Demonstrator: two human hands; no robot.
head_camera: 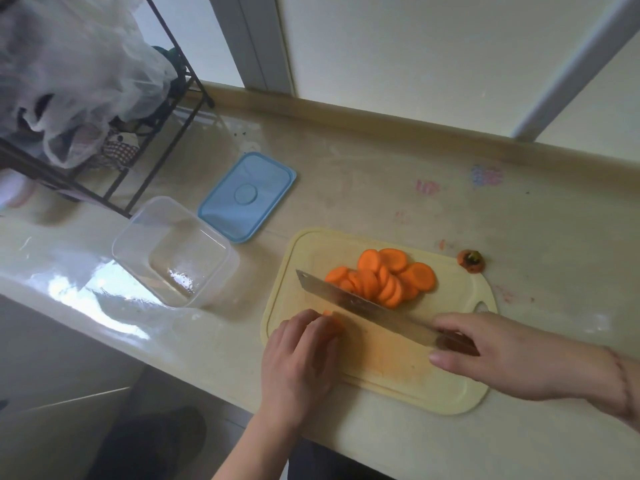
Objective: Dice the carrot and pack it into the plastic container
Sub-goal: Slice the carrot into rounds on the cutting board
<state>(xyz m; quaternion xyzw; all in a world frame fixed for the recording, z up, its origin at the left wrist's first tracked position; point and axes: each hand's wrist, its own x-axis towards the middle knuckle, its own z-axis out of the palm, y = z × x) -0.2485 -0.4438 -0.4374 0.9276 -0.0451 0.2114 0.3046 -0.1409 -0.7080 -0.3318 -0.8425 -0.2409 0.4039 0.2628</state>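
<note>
A pile of orange carrot slices (384,275) lies on the pale yellow cutting board (398,379), toward its far side. My right hand (502,355) grips the handle of a cleaver (360,303), whose blade stands edge-down on the board just in front of the slices. My left hand (301,355) rests at the board's left end, its fingers curled over a small carrot piece (333,318) that is mostly hidden. The clear plastic container (175,252) stands empty to the left of the board. Its blue lid (247,197) lies flat behind it.
A cut-off carrot top (470,260) sits on the counter past the board's far right corner. A black wire rack (162,109) holding plastic bags stands at the back left. The counter's front edge runs just below the board.
</note>
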